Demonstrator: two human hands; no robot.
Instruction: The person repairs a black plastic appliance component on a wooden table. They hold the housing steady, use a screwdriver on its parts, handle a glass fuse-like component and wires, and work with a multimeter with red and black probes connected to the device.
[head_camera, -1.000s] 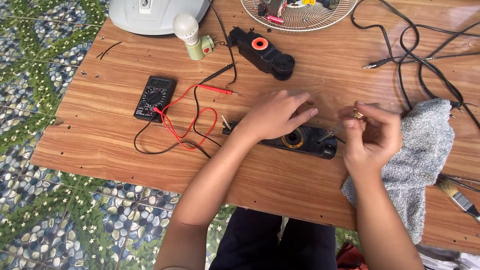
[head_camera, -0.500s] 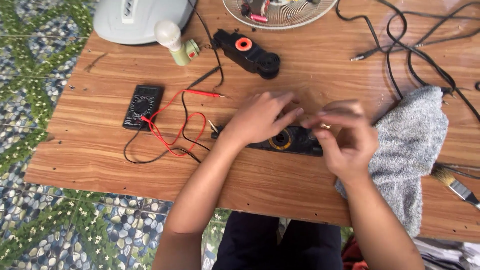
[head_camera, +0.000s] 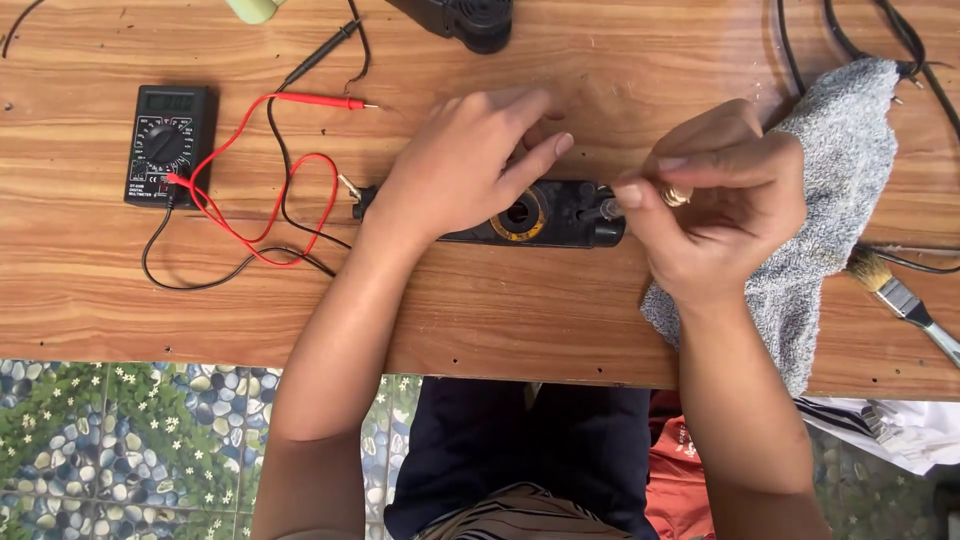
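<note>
Fingertips (head_camera: 632, 193) of the right hand (head_camera: 722, 215) pinch a small brass-coloured round part (head_camera: 677, 195) just beside the end of the long black plastic housing (head_camera: 560, 215) on the wooden table (head_camera: 520, 310), while the left hand (head_camera: 455, 170) lies half-curled over the housing, seemingly to keep it steady.

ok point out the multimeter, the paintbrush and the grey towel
multimeter (head_camera: 167, 146): head view, on its round dial
paintbrush (head_camera: 872, 268): head view, on the bristles
grey towel (head_camera: 838, 150): head view, on its upper part beside the right hand
</note>
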